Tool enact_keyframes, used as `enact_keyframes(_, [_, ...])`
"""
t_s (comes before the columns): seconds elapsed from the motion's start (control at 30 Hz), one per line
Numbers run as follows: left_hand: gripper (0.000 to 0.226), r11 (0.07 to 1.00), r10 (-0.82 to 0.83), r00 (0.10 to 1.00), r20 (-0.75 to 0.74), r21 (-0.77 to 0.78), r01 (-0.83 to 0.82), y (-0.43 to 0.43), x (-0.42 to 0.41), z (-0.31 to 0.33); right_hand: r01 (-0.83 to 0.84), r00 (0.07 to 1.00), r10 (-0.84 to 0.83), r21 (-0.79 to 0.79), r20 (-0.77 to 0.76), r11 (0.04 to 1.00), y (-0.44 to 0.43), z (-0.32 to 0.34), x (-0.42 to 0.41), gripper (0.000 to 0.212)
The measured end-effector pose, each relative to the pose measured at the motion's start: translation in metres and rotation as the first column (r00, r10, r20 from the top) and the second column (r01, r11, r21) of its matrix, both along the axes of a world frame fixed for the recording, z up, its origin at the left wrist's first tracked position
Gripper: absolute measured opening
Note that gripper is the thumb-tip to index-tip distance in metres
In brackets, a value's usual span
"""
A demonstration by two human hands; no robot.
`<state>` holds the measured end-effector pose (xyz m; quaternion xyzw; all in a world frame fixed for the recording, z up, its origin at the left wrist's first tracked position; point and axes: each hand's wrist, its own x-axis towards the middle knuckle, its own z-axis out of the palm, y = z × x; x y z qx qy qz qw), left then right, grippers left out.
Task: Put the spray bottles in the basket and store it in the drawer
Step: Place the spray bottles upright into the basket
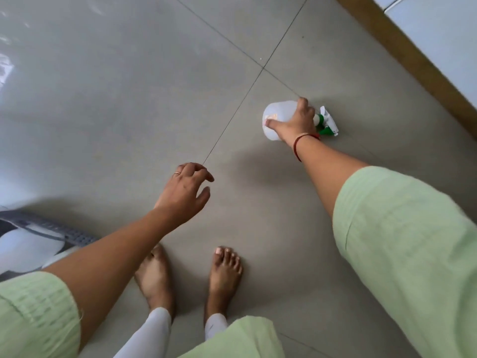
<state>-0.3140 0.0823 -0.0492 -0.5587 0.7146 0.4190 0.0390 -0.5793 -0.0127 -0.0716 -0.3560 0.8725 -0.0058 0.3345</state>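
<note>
Person stands barefoot on a grey tiled floor (pixel 129 99), bent fwd w/ both arms reaching down; the right hand (pixel 294 122) is wrapped over a spray bottle (pixel 277 113) that lies on its side on the floor, thumb on the near side of the body, fingers curled over the far side by the neck, so it's closed round the bottle; can't tell if the bottle is lifted clear of the tile or just resting there. Bottle is translucent white w/ a green-and-white trigger head (pixel 326 122) pointing right, twd a brown wooden strip (pixel 413 60) that runs diagonally along the floor's edge; a red thread band (pixel 300 142) sits on that wrist.

The left hand (pixel 184 188) hangs in the air well apart from the bottle, fingers spread and loosely curled, holding nothing; a ring (pixel 177 173) shows on one finger. Both sleeves are pale green, loose, ending near the elbow; white leggings show above the bare feet (pixel 224 272).

At the left edge, partly cut off by the left arm, is a dark grey basket (pixel 51 228) w/ a slotted rim; inside it a whitish translucent shape (pixel 23 249), prob. another bottle, but too blurred and cropped to be sure.
</note>
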Motion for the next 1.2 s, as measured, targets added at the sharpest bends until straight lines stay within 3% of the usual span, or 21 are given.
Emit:
enact_keyframes(0.2, [0.023, 0.994, 0.109, 0.994, -0.016, 0.036, -0.108, 0.009, 0.015, 0.022, -0.037, 0.999, 0.041, -0.116, 0.034, 0.993, 0.013, 0.027, 0.025, 0.083])
enact_keyframes(0.27, [0.022, 0.965, 0.253, 0.967, -0.017, 0.068, -0.252, 0.007, 0.018, 0.044, -0.098, 0.991, 0.112, -0.18, 0.071, 0.979, 0.024, 0.053, 0.047, 0.084])
enact_keyframes(0.37, [0.021, 0.872, 0.483, 0.874, -0.047, 0.117, -0.475, -0.003, 0.02, 0.086, -0.317, 0.935, 0.344, -0.236, 0.082, 0.919, 0.041, 0.098, 0.08, 0.084])
enact_keyframes(0.43, [0.023, 0.81, 0.584, 0.809, -0.069, 0.106, -0.576, -0.014, 0.026, 0.119, -0.52, 0.83, 0.555, -0.29, 0.048, 0.803, 0.048, 0.13, 0.098, 0.082])
enact_keyframes(0.57, [0.036, 0.702, 0.711, 0.691, -0.132, 0.061, -0.71, -0.042, 0.056, 0.175, -0.797, 0.535, 0.842, -0.374, -0.072, 0.474, 0.052, 0.187, 0.132, 0.079])
enact_keyframes(0.7, [0.057, 0.631, 0.774, 0.621, -0.119, 0.214, -0.746, -0.052, 0.098, 0.212, -0.881, 0.212, 0.968, -0.455, -0.133, 0.13, 0.046, 0.229, 0.171, 0.082])
enact_keyframes(0.8, [0.053, 0.554, 0.83, 0.537, -0.154, 0.346, -0.757, -0.042, 0.127, 0.224, -0.884, -0.056, 0.98, -0.447, -0.189, -0.137, 0.043, 0.241, 0.207, 0.079])
enact_keyframes(0.93, [0.036, 0.445, 0.892, 0.337, -0.3, 0.458, -0.769, -0.016, 0.166, 0.231, -0.851, -0.188, 0.954, -0.445, -0.235, -0.278, 0.047, 0.247, 0.262, 0.078])
enact_keyframes(1.0, [0.035, 0.42, 0.902, 0.287, -0.324, 0.497, -0.759, -0.001, 0.189, 0.236, -0.845, -0.239, 0.931, -0.413, -0.275, -0.339, 0.054, 0.248, 0.288, 0.08])
enact_keyframes(1.1, [0.031, 0.4, 0.905, 0.255, -0.34, 0.479, -0.782, 0.02, 0.23, 0.247, -0.825, -0.277, 0.923, -0.427, -0.266, -0.371, 0.072, 0.258, 0.331, 0.07])
enact_keyframes(1.2, [0.026, 0.445, 0.883, 0.32, -0.342, 0.399, -0.802, 0.036, 0.274, 0.266, -0.803, -0.27, 0.934, -0.481, -0.235, -0.353, 0.088, 0.282, 0.373, 0.073])
